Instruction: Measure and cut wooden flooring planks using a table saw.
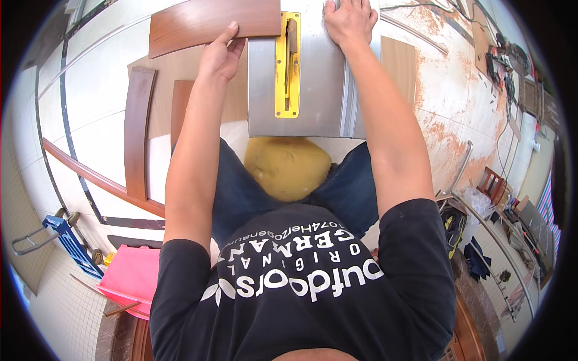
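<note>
Nearest me is the black cotton T-shirt [301, 331] I wear, then my dark blue jeans [232, 180], knees spread either side of a smooth, rounded yellow object [288, 165] below the table's edge. Beyond it stands the grey, flat-topped metal worktable [322, 102], with a long yellow insert plate [280, 84] screwed into it. Something brown sits in the far part of the plate's slot; I cannot make out what.

My left hand [223, 59] is closed on a flat reddish-brown wooden board [208, 24], thumb on top, fingers under the near edge. The board's right end laps the plate's left border, while the rest juts left past the table; its far edge is out of view. I judge it stiff and fairly light, its smooth finish a little slippery. That overhang would make it tip, so a hold near mid-length, thumb over and fingers under, suits it.

My right hand [351, 23] rests at the table's far right, fingers bent; I cannot tell whether they grip anything.

Farther down, on the floor to the left, lies a long dark-brown wooden plank [138, 132].
</note>
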`<state>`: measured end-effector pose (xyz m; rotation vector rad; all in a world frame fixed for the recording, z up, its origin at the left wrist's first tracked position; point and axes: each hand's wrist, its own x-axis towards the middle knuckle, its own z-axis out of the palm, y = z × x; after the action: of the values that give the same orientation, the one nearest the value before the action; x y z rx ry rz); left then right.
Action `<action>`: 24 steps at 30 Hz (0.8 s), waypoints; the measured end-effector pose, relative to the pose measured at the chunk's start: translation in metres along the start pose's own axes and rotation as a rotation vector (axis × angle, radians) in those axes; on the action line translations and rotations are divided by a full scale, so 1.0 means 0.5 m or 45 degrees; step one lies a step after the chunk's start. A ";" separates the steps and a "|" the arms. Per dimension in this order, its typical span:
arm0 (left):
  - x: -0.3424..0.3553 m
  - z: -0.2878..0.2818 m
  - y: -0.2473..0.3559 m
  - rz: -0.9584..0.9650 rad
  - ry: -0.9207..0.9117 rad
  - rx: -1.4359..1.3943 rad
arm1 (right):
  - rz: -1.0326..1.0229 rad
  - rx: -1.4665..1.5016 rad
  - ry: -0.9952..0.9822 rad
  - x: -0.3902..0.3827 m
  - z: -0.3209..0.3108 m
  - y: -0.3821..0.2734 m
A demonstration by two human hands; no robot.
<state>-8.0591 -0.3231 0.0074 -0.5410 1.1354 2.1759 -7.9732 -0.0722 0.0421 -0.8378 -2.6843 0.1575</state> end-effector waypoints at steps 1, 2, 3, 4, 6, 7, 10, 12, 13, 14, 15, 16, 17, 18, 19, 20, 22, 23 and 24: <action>0.006 0.000 0.000 -0.012 -0.011 0.017 | -0.008 0.004 -0.007 -0.002 0.001 0.000; 0.009 -0.003 -0.001 0.007 0.004 0.021 | 0.020 0.030 -0.027 -0.001 0.002 0.001; 0.006 -0.002 -0.003 0.025 0.021 0.024 | 0.041 0.026 -0.026 -0.002 0.003 0.002; 0.000 0.001 -0.004 0.041 0.001 -0.002 | 0.055 0.040 -0.045 -0.002 0.004 0.003; 0.009 -0.001 0.000 0.035 -0.023 0.012 | 0.062 0.067 -0.093 0.001 0.001 0.006; 0.011 -0.005 0.002 0.041 -0.038 0.014 | 0.070 0.068 -0.095 0.000 -0.001 0.005; 0.014 0.005 -0.004 0.067 -0.046 0.027 | 0.075 0.055 -0.100 -0.002 -0.002 0.004; 0.020 0.014 -0.008 0.068 -0.045 0.029 | 0.079 0.028 -0.114 -0.003 -0.002 0.003; 0.023 0.017 -0.008 0.074 -0.047 0.029 | 0.075 0.028 -0.118 -0.003 -0.003 0.001; 0.024 0.017 -0.010 0.074 -0.042 0.026 | 0.077 0.023 -0.120 -0.002 -0.004 -0.001; 0.026 0.017 -0.011 0.073 -0.039 0.030 | 0.080 0.018 -0.121 -0.002 -0.004 -0.001; 0.027 0.016 -0.012 0.072 -0.036 0.034 | 0.077 0.018 -0.125 -0.001 -0.004 -0.001; 0.030 0.016 -0.011 0.072 -0.032 0.032 | 0.077 0.005 -0.116 0.000 -0.004 -0.001; 0.037 0.012 -0.009 0.058 -0.043 0.029 | 0.076 -0.005 -0.109 0.000 -0.005 -0.004; 0.043 0.006 -0.008 0.043 -0.054 0.027 | 0.071 -0.001 -0.114 0.000 -0.007 -0.007; 0.047 0.000 -0.007 0.046 -0.046 0.027 | 0.050 0.005 -0.100 0.000 -0.009 -0.008; 0.050 0.001 -0.012 0.067 -0.074 0.080 | 0.033 0.004 -0.085 -0.002 -0.004 0.001; 0.052 0.001 -0.013 0.065 -0.072 0.079 | 0.015 -0.016 -0.022 -0.002 0.003 0.003; 0.052 0.001 -0.013 0.061 -0.083 0.081 | -0.005 -0.034 0.039 -0.004 0.005 0.002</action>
<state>-8.0736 -0.3112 -0.0119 -0.4162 1.1894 2.1738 -7.9719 -0.0725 0.0389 -0.8363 -2.6651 0.1073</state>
